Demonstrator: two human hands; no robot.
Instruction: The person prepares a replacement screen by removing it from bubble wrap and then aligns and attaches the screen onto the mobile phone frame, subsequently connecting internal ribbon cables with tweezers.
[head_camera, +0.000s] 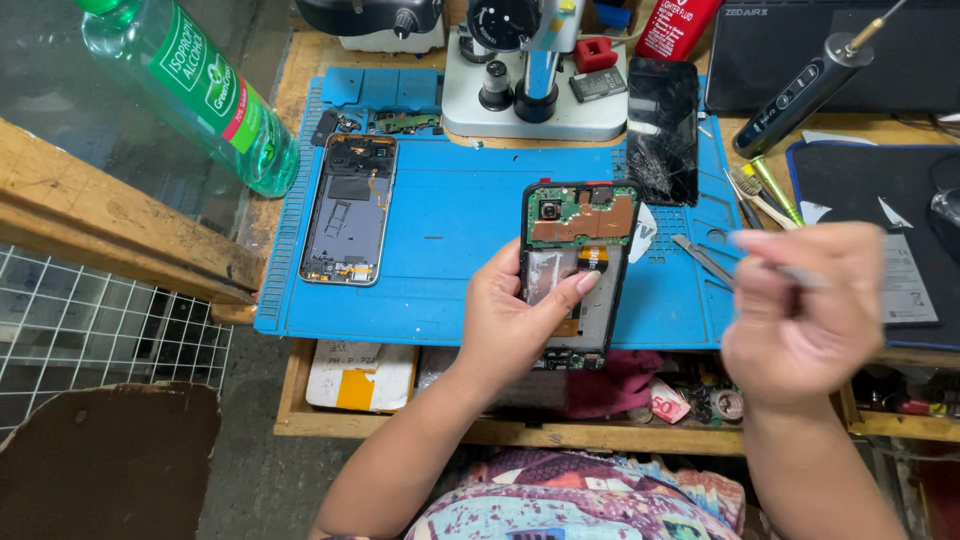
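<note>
Phone (578, 270) with its back off sits clamped in left hand (515, 320) fingers, thumb across the exposed interior, above the blue mat (450, 215). Right hand (800, 310) — blurred — pinches a thin tool (790, 270) beside it. Steady the frame; approach the board gently.

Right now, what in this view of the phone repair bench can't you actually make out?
Head view only:
- The right hand is motion-blurred; the thin tool in it is a streak, its kind unclear.
- The lower end of the opened phone sits behind the left hand.
- The microscope is cut off by the top edge.
- The clear bottle loses its cap at the top edge.
- Small parts in the drawer are too small to tell.
</note>
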